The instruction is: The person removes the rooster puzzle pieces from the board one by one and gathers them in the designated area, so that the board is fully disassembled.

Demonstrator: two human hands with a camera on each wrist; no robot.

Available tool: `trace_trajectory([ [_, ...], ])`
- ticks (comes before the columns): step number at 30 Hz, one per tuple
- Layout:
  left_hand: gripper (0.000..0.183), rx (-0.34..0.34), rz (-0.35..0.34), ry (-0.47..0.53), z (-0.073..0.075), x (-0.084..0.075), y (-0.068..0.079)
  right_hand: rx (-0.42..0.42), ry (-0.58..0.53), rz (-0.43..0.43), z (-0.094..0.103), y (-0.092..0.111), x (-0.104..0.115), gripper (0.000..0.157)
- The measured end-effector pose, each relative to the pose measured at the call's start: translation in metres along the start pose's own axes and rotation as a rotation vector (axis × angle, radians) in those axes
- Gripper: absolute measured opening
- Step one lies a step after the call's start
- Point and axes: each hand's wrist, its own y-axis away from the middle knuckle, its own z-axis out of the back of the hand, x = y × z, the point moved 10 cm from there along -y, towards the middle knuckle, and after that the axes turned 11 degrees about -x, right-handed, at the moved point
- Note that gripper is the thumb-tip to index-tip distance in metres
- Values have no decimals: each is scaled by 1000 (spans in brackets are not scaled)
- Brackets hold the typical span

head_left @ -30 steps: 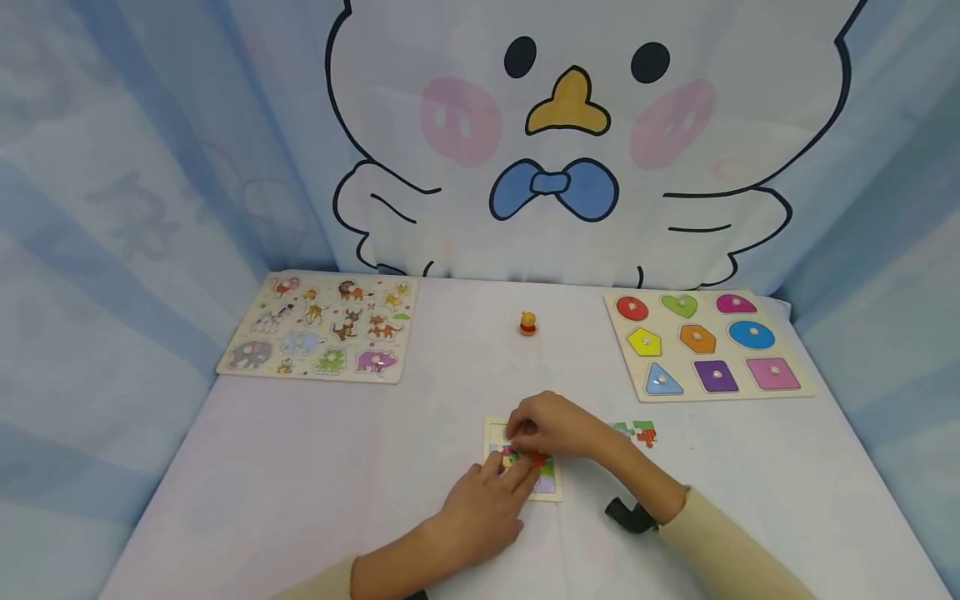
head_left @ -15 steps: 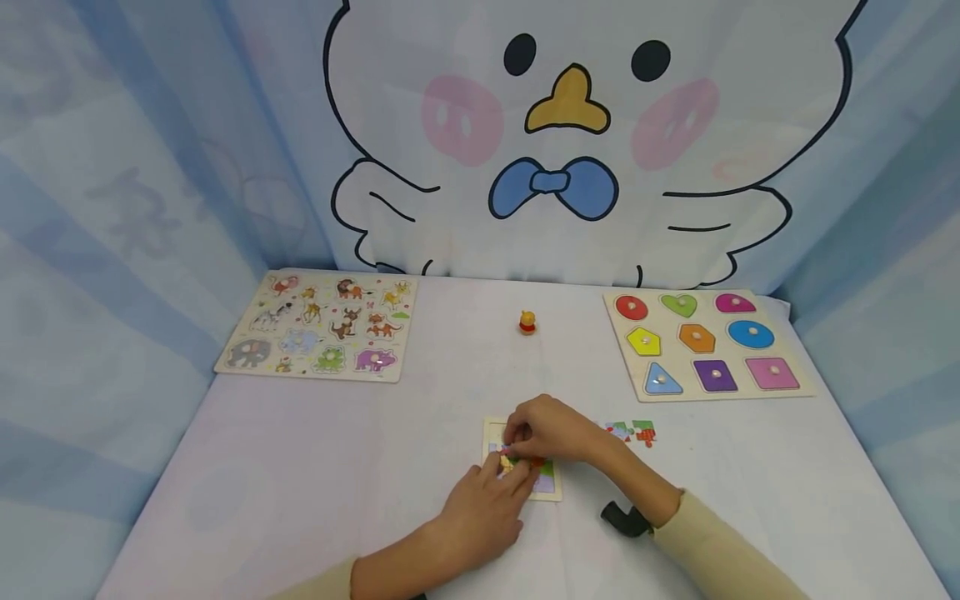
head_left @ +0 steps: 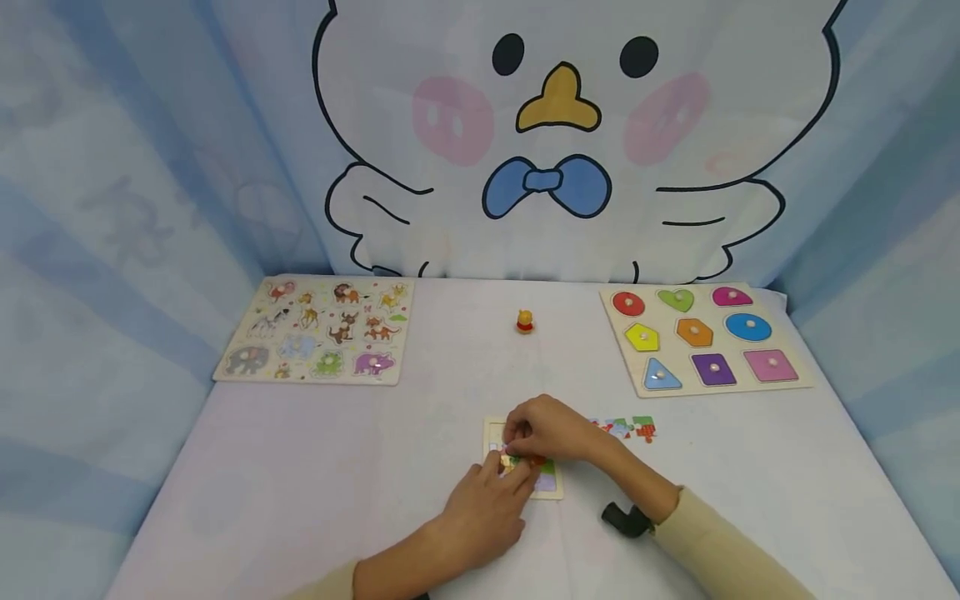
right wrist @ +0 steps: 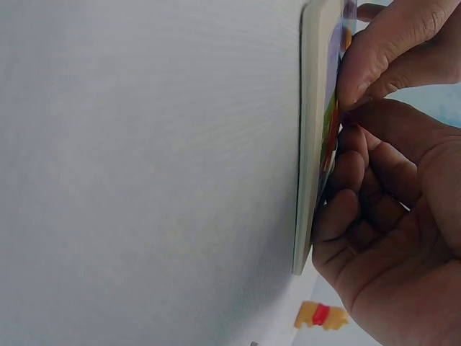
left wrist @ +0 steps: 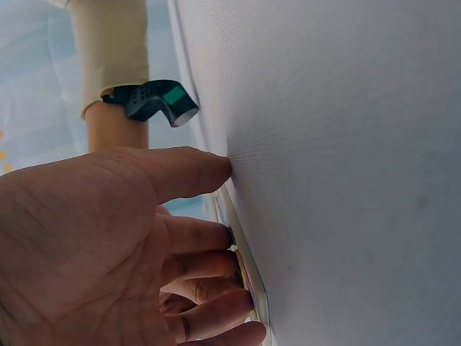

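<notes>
A small jigsaw board [head_left: 555,492] with a pale wooden frame lies on the white table in front of me. My left hand [head_left: 482,512] rests its extended fingertips on the board's picture, thumb down on the cloth in the left wrist view. Bent over the board's upper part, my right hand [head_left: 553,427] pinches a puzzle piece between thumb and index fingertip, low against the picture. The fingers mostly hide that piece. In the right wrist view the board [right wrist: 310,137] shows edge-on, with both hands' fingertips meeting at its face.
Loose jigsaw pieces [head_left: 643,428] lie right of the board, partly behind the right forearm. An animal puzzle board [head_left: 348,332] sits back left, a shape puzzle board [head_left: 660,333] back right. A small yellow-and-red figure [head_left: 525,322] stands between them. A black wrist camera [head_left: 627,519] sticks out from the right wrist.
The right hand has shifted slightly down and left over the board and its fingers have adjusted. The left hand stays put. More of the loose pieces shows beside the right forearm.
</notes>
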Motion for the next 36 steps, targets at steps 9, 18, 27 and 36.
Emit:
trace_trajectory([
  [9, 63, 27, -8, 7, -3, 0, 1, 3, -49, -9, 1, 2, -1, 13],
  [18, 60, -25, -5, -29, 2, 2, -1, -6, -101, -29, 4, 4, -1, 10],
  [27, 59, -36, 0, -24, 3, 2, -1, -18, -171, -88, 1, 6, -8, 4],
  [36, 60, -25, 9, -16, 2, 1, 0, -28, -225, -113, 1, 8, -9, 6],
])
